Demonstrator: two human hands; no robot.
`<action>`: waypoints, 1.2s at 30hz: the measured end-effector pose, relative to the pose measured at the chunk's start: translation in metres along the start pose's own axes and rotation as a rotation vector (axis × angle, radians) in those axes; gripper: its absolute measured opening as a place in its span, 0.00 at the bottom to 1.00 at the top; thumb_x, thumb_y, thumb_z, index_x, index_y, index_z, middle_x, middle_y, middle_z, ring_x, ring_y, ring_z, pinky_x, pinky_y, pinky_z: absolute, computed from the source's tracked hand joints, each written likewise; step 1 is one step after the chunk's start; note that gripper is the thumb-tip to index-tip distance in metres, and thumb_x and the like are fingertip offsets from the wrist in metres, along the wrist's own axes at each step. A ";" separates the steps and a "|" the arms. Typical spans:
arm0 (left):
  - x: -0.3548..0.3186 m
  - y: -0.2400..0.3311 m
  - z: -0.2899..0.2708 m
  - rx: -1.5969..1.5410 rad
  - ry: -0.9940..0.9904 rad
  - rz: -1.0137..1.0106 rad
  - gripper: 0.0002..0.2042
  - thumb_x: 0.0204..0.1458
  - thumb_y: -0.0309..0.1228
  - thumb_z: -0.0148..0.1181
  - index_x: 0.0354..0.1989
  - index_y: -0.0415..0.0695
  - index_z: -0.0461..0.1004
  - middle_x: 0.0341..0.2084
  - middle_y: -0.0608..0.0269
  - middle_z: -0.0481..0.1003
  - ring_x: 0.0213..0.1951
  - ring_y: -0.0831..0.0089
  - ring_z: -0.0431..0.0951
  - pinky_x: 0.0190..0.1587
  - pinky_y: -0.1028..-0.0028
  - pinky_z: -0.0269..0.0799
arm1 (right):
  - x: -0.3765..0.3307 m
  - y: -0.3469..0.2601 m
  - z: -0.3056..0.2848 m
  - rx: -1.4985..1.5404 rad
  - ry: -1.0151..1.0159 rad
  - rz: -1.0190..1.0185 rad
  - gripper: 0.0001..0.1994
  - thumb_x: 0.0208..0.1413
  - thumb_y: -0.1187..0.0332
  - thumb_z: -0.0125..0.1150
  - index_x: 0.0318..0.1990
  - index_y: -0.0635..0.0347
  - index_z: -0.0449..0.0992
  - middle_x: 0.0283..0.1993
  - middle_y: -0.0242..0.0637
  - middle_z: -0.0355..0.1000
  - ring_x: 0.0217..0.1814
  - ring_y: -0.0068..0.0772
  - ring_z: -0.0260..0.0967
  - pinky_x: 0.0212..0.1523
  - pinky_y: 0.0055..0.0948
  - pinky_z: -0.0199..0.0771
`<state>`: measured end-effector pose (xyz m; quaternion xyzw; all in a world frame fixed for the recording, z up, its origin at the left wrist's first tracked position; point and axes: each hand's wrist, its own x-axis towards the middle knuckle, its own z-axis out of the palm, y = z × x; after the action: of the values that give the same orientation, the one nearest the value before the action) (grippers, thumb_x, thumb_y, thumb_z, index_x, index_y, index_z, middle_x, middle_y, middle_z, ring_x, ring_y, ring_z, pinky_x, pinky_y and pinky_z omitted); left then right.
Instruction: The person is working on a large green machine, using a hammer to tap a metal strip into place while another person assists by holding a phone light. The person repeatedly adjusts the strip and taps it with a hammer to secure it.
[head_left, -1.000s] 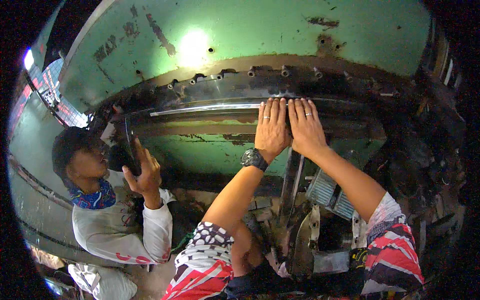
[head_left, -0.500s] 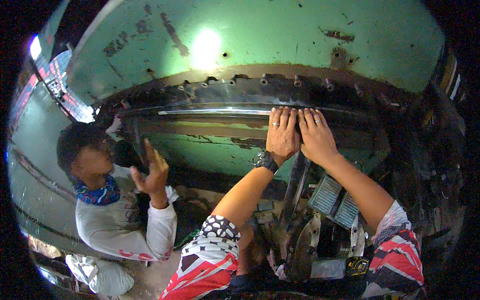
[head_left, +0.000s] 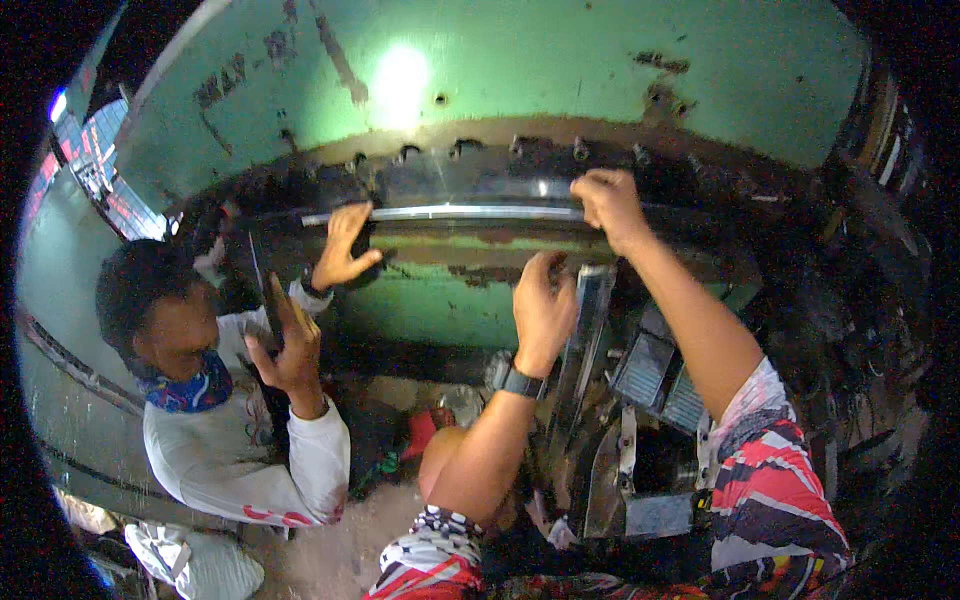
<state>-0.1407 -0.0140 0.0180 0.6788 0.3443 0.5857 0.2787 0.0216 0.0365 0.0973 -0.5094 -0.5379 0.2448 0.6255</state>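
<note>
A long shiny metal strip (head_left: pixel 450 212) lies along a dark curved ledge on the green panel. Over its right end, my right hand (head_left: pixel 612 210) is closed, its fingers curled in; whether they pinch anything is hidden. Lower down, my left hand (head_left: pixel 545 315) hangs half curled, thumb apart, with nothing seen in it. It is just left of the top of an upright dark metal bar (head_left: pixel 592 290). Near the strip's left end, a co-worker's hand (head_left: pixel 345 245) touches it with spread fingers. That person's other hand (head_left: pixel 295 350) is raised beside a thin dark blade-like piece (head_left: pixel 258 275).
The co-worker (head_left: pixel 240 440), in a white sleeve, is close on my left. Bolts or studs (head_left: pixel 520 148) line the ledge above the strip. Two ribbed rectangular pads (head_left: pixel 645 370) and metal brackets (head_left: pixel 627 445) are below my right forearm. A white sack (head_left: pixel 200 560) lies at lower left.
Both my hands have come off the strip from their flat, side-by-side press. The left dropped lower; the right curled closed. A co-worker's hand has reached onto the strip's left part.
</note>
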 end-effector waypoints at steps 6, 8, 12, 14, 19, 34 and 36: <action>0.055 -0.041 -0.087 -0.077 -0.213 -0.122 0.09 0.56 0.23 0.56 0.39 0.33 0.80 0.31 0.51 0.83 0.33 0.64 0.83 0.38 0.67 0.76 | -0.016 0.023 -0.005 -0.348 -0.068 -0.187 0.18 0.57 0.58 0.65 0.19 0.57 0.71 0.16 0.25 0.61 0.20 0.18 0.57 0.24 0.26 0.56; 0.049 -0.098 -0.116 -0.094 -0.417 -0.363 0.11 0.59 0.26 0.56 0.42 0.31 0.80 0.31 0.56 0.82 0.32 0.69 0.80 0.36 0.69 0.75 | -0.046 -0.011 0.011 -0.402 -0.154 -0.219 0.22 0.59 0.55 0.64 0.18 0.56 0.69 0.16 0.25 0.61 0.21 0.17 0.57 0.25 0.25 0.54; -0.074 -0.274 -0.132 0.433 -0.668 -0.537 0.24 0.50 0.34 0.65 0.56 0.36 0.76 0.49 0.42 0.80 0.52 0.46 0.80 0.55 0.58 0.74 | -0.133 -0.045 0.016 -0.612 -0.264 -0.144 0.24 0.62 0.56 0.63 0.18 0.58 0.65 0.17 0.27 0.60 0.22 0.18 0.57 0.26 0.27 0.56; -0.162 -0.375 -0.164 0.647 -0.752 -0.613 0.28 0.51 0.37 0.64 0.60 0.38 0.72 0.55 0.39 0.73 0.56 0.44 0.74 0.59 0.56 0.70 | -0.170 -0.052 0.029 -0.582 -0.357 -0.116 0.21 0.61 0.60 0.63 0.19 0.58 0.66 0.18 0.28 0.62 0.23 0.19 0.58 0.26 0.28 0.58; 0.045 -0.267 -0.200 0.517 -0.717 0.091 0.30 0.57 0.41 0.62 0.67 0.43 0.67 0.66 0.46 0.60 0.67 0.48 0.56 0.67 0.51 0.52 | -0.205 -0.074 -0.042 -0.537 -0.341 -0.120 0.15 0.56 0.62 0.64 0.22 0.59 0.69 0.21 0.32 0.68 0.22 0.27 0.66 0.25 0.29 0.65; -0.205 -0.357 -0.065 0.776 -1.184 -0.028 0.32 0.47 0.32 0.65 0.63 0.40 0.65 0.56 0.47 0.63 0.60 0.45 0.62 0.61 0.50 0.62 | -0.281 -0.061 -0.095 -0.564 0.288 0.104 0.19 0.65 0.59 0.58 0.27 0.65 0.72 0.23 0.35 0.66 0.23 0.25 0.64 0.26 0.27 0.64; -0.200 -0.343 -0.067 0.822 -1.096 0.006 0.34 0.42 0.30 0.68 0.62 0.39 0.64 0.53 0.47 0.64 0.57 0.43 0.64 0.59 0.51 0.65 | -0.259 -0.070 -0.098 -0.568 0.080 0.159 0.16 0.64 0.60 0.59 0.28 0.65 0.73 0.25 0.34 0.68 0.25 0.24 0.64 0.28 0.28 0.65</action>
<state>-0.2703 0.0333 -0.3601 0.9289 0.3461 -0.0198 0.1305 0.0167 -0.2469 0.0603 -0.7137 -0.5183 0.1125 0.4575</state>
